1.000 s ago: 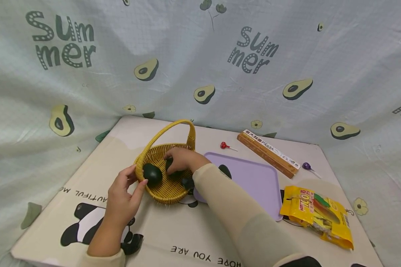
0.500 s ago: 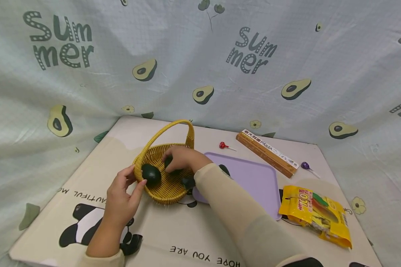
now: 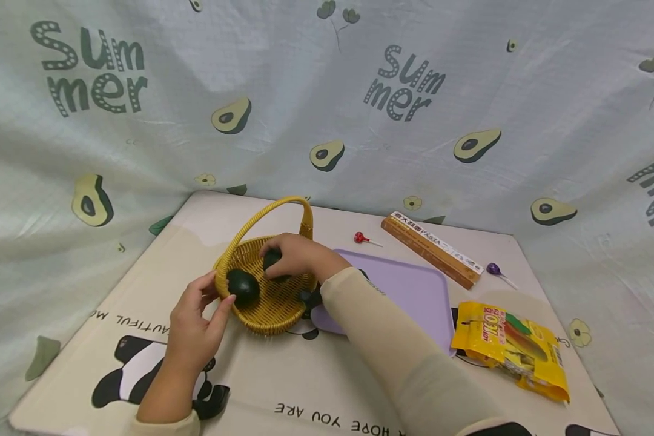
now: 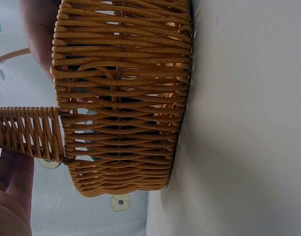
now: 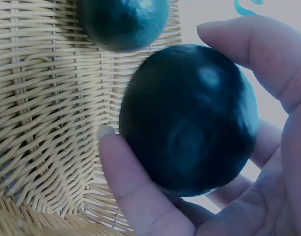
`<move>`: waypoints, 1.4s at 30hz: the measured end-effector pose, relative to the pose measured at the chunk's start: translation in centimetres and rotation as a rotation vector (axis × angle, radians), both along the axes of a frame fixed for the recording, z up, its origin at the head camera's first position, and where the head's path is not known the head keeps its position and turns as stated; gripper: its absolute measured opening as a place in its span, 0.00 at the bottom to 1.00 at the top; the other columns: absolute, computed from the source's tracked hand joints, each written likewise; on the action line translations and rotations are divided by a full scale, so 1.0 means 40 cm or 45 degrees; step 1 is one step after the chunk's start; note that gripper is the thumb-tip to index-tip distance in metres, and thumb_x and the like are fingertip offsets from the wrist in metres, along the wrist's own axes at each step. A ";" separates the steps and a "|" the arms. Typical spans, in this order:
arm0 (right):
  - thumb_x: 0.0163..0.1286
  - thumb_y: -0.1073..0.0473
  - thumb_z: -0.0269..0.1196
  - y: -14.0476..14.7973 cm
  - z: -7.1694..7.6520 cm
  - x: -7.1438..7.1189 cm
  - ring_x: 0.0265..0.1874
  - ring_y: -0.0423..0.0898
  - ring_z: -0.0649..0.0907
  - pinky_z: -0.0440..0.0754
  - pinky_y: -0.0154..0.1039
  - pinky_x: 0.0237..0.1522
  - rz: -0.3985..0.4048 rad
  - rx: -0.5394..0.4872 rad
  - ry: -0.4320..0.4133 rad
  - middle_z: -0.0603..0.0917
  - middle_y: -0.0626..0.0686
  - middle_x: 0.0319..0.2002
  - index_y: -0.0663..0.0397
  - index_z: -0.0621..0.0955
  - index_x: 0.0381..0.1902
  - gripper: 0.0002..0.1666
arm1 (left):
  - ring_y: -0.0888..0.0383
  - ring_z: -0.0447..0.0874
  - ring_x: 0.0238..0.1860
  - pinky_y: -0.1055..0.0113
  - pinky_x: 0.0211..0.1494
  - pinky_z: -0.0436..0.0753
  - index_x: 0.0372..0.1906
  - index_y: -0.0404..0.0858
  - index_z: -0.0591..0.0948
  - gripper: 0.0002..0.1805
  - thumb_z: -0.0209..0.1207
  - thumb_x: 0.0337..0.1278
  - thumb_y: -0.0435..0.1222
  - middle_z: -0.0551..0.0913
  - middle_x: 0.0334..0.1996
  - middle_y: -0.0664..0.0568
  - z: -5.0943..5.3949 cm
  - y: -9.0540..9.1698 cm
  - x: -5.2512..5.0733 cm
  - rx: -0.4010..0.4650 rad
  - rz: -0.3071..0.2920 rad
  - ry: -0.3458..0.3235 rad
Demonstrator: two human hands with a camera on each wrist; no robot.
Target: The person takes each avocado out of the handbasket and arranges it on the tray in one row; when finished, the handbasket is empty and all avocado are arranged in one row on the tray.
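Note:
A yellow wicker basket (image 3: 275,312) with a tall arched handle stands on the table, left of the middle. My left hand (image 3: 198,321) grips its left side at the foot of the handle, thumb on the near side and fingers behind. Inside the basket, my right hand (image 3: 297,257) holds a dark green, smooth avocado (image 5: 187,120) between thumb and curled fingers. A second dark green avocado (image 3: 243,287) lies in the basket by the left wall, near my left thumb. In the left wrist view the wicker wall (image 4: 123,98) hides most of the inside.
A lilac tray (image 3: 414,297) lies right of the basket, partly under my right forearm. Behind it are a red lollipop (image 3: 360,237) and a long brown pasta box (image 3: 430,248). A purple lollipop (image 3: 493,269) and a yellow snack bag (image 3: 512,348) lie at the right.
My right hand has risen slightly and moved a little left within the basket, with the avocado in its grasp. The left hand keeps its hold on the basket. The head view has shifted slightly.

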State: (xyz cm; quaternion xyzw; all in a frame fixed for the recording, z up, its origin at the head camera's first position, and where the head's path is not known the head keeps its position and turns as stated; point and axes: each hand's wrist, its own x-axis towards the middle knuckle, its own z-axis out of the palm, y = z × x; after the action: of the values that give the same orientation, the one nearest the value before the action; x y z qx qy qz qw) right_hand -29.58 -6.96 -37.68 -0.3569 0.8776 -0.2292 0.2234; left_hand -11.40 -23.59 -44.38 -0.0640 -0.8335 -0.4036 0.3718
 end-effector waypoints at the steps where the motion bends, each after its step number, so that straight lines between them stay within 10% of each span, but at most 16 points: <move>1: 0.63 0.51 0.73 0.002 0.000 0.000 0.50 0.42 0.81 0.85 0.33 0.50 -0.005 -0.011 -0.003 0.80 0.49 0.62 0.45 0.80 0.65 0.33 | 0.71 0.76 0.55 0.87 0.63 0.72 0.65 0.29 0.73 0.34 0.70 0.51 0.19 0.82 0.52 0.41 0.000 0.000 0.000 0.002 0.000 0.001; 42: 0.61 0.45 0.72 0.132 0.031 0.038 0.45 0.47 0.83 0.88 0.40 0.42 -0.114 -0.369 -0.019 0.80 0.50 0.52 0.37 0.74 0.60 0.31 | 0.74 0.75 0.55 0.87 0.63 0.73 0.65 0.29 0.73 0.36 0.70 0.48 0.17 0.82 0.52 0.40 0.001 -0.001 -0.005 0.015 -0.033 0.043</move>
State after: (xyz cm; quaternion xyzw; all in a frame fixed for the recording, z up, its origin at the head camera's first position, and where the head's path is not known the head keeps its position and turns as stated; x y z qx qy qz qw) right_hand -28.06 -1.69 -36.43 -0.3443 0.8486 -0.3659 0.1657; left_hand -11.60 -23.62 -44.34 -0.0793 -0.8240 -0.4120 0.3809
